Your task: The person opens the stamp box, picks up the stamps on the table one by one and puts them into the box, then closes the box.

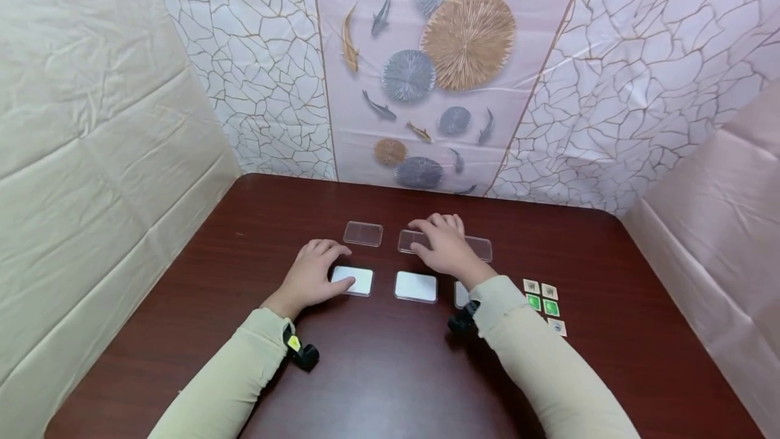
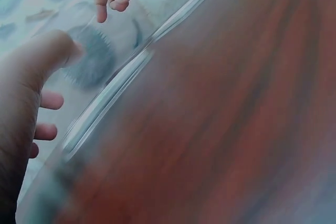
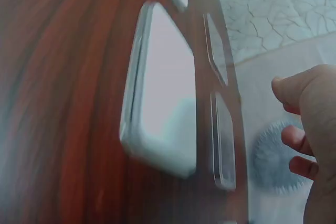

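Observation:
My left hand (image 1: 312,275) hovers over the left end of a white rectangular flat case (image 1: 359,281), thumb across it and fingers spread. Two more white cases lie in line with it: the middle case (image 1: 416,286) in full view, and the right case (image 1: 462,295) partly behind my right wrist. Farther back my right hand (image 1: 449,247) reaches over a clear plastic lid (image 1: 409,241), fingers loosely bent with nothing between them. Another clear lid (image 1: 481,247) is partly covered by that hand. To the left lies a third clear lid (image 1: 363,234).
Several small square picture tiles (image 1: 550,308), some green, lie at the right, partly behind my right sleeve. The dark wooden table (image 1: 207,303) ends at a patterned cloth backdrop (image 1: 268,87), with pale cloth walls at both sides.

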Tool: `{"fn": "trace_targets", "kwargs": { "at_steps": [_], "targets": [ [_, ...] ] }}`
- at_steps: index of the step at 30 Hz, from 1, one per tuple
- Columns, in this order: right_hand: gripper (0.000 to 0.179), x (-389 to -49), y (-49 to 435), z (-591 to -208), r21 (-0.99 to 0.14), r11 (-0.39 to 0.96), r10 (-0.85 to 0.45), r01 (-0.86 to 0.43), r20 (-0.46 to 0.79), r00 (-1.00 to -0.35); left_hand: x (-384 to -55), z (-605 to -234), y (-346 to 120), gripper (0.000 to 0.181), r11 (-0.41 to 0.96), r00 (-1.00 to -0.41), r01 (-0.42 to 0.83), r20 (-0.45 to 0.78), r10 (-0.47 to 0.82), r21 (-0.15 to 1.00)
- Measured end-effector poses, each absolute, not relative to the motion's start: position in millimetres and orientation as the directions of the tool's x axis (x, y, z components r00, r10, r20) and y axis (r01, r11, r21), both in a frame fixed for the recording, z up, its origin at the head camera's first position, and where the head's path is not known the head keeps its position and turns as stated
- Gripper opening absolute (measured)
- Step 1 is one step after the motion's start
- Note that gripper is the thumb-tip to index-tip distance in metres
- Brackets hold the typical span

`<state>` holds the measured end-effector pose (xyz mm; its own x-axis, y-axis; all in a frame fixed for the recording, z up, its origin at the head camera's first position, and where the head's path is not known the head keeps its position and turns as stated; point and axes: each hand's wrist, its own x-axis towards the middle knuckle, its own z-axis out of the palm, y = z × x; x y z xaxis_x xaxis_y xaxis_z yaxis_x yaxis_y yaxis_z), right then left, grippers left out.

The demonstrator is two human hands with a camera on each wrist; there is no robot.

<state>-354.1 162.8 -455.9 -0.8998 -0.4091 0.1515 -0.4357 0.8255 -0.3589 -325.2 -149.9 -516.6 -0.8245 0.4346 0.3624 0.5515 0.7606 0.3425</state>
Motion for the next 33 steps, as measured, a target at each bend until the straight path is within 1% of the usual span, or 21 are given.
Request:
{"fn": "trace_targets", "kwargs": {
  "at_steps": [6, 9, 15, 19, 25, 29, 33],
  "targets": [
    [0.037, -330, 207, -455, -0.355, 0.789, -0.447, -0.502, 0.230, -0.864, -316, -514, -120, 0.048, 0.753, -0.788, 0.583, 0.438, 0.432, 0.306],
    [0.032, -320, 228, -456, -0.375, 0.771, -0.441, -0.514, 0.268, -0.857, -310, -514, -100, 0.046, 0.727, -0.754, 0.622, 0.475, 0.454, 0.291],
    [0.027, -305, 273, -463, -0.419, 0.772, -0.372, -0.478, 0.312, -0.874, -296, -515, -58, 0.047, 0.652, -0.666, 0.722, 0.488, 0.564, 0.232],
    [0.027, -296, 302, -470, -0.457, 0.776, -0.312, -0.435, 0.322, -0.894, -289, -514, -33, 0.049, 0.632, -0.632, 0.752, 0.481, 0.608, 0.189],
    [0.025, -286, 337, -484, -0.486, 0.791, -0.231, -0.372, 0.327, -0.917, -290, -516, -4, 0.051, 0.639, -0.631, 0.752, 0.457, 0.627, 0.161],
    [0.025, -281, 352, -493, -0.493, 0.800, -0.189, -0.340, 0.331, -0.925, -295, -516, 10, 0.054, 0.677, -0.656, 0.723, 0.446, 0.609, 0.140],
    [0.026, -277, 362, -502, -0.509, 0.808, -0.154, -0.297, 0.304, -0.940, -298, -516, 24, 0.057, 0.711, -0.677, 0.696, 0.419, 0.605, 0.098]
  ]
}}
